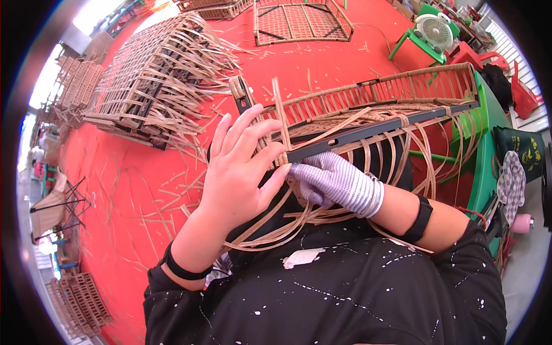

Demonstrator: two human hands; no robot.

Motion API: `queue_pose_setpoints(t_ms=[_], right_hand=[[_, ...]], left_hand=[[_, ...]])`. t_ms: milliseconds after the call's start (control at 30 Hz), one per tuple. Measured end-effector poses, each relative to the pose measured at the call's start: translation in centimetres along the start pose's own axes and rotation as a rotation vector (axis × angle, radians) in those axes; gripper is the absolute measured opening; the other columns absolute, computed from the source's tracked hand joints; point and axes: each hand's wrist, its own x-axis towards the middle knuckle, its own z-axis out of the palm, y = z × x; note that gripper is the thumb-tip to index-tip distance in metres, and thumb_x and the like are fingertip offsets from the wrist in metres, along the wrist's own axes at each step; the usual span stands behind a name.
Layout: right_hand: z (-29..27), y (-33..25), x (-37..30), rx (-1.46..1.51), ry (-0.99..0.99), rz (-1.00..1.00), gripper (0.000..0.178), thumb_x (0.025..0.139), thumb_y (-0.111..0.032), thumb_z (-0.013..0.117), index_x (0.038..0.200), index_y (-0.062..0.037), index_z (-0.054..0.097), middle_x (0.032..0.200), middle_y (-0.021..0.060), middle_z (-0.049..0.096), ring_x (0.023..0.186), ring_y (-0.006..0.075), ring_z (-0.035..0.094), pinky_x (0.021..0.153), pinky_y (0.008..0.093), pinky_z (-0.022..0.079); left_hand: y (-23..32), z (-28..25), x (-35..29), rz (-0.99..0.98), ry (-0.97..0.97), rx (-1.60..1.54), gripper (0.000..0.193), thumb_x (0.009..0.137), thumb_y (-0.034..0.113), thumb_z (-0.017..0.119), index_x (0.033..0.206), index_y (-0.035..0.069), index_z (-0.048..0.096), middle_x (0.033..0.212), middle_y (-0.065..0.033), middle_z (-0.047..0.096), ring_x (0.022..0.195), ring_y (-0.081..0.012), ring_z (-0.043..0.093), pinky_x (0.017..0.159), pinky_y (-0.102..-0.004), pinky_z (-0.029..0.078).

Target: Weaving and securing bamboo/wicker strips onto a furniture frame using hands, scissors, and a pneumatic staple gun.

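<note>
Across my lap lies a partly woven rattan basket with a flat black metal bar along its near edge. My bare left hand is at the basket's left corner, its thumb and index finger gripping the wrapped edge while the other fingers spread upward. A rattan strip stands up from that corner beside these fingers. Just under the bar, my right hand, in a white and purple striped glove, is curled closed around a strip at the same corner. Its fingertips are partly hidden. Loose strips loop below both hands.
Stacked woven panels with loose ends stand at the left. A rattan frame lies at the far side. Cut strips litter the red floor. On the right are a green chair, a white fan and red stools.
</note>
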Motion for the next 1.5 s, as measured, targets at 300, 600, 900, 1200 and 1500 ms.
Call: queue_pose_setpoints(t_ms=[300,600,900,1200,1500], right_hand=[[1.5,-0.2,-3.4,-0.264,0.040,-0.253,0.049,0.110,-0.033,0.051,0.071,-0.0032,0.061,0.054,0.0004,0.051,0.053,0.0089,0.049,0.051,0.0304,0.041],[0.1,-3.2,-6.3,-0.144,-0.090,-0.218,0.043,0.109,-0.024,0.054,0.070,-0.0057,0.056,0.054,-0.0013,0.051,0.050,0.0070,0.045,0.049,0.0286,0.037],[-0.4,-6.2,-7.9,-0.397,-0.011,-0.468,0.041,0.105,-0.014,0.056,0.064,-0.0072,0.059,0.052,0.0014,0.059,0.046,0.0140,0.057,0.049,0.0305,0.043],[-0.6,-9.5,-3.3,-0.924,0.345,-0.796,0.028,0.104,-0.008,0.056,0.079,0.0016,0.059,0.059,0.0056,0.062,0.051,0.0092,0.056,0.051,0.0270,0.045],[-1.3,-9.6,4.1,-1.219,0.609,-0.963,0.022,0.100,-0.015,0.069,0.085,0.0002,0.064,0.061,0.0048,0.056,0.055,0.0075,0.055,0.054,0.0268,0.045]], left_hand=[[-0.9,0.2,-0.3,0.036,-0.013,-0.029,0.027,0.083,0.021,0.077,0.107,0.011,0.072,0.134,-0.0065,0.063,0.143,-0.0363,0.044,0.120,-0.0584,0.026],[-1.1,0.5,-0.3,0.046,-0.029,0.016,0.028,0.084,0.024,0.078,0.109,0.013,0.072,0.135,-0.0044,0.063,0.143,-0.0354,0.044,0.120,-0.0590,0.025],[-1.4,0.7,-0.8,0.053,-0.039,-0.008,0.030,0.082,0.026,0.079,0.109,0.015,0.072,0.133,-0.0023,0.063,0.144,-0.0334,0.044,0.122,-0.0585,0.026],[-1.0,1.9,-1.6,0.061,0.147,-0.086,0.041,0.072,0.021,0.087,0.109,0.015,0.073,0.128,-0.0070,0.056,0.137,-0.0386,0.041,0.117,-0.0542,0.036],[-0.6,2.5,-1.5,-0.001,0.225,-0.070,0.031,0.073,0.026,0.085,0.101,0.015,0.075,0.124,-0.0050,0.057,0.134,-0.0313,0.046,0.114,-0.0508,0.038]])
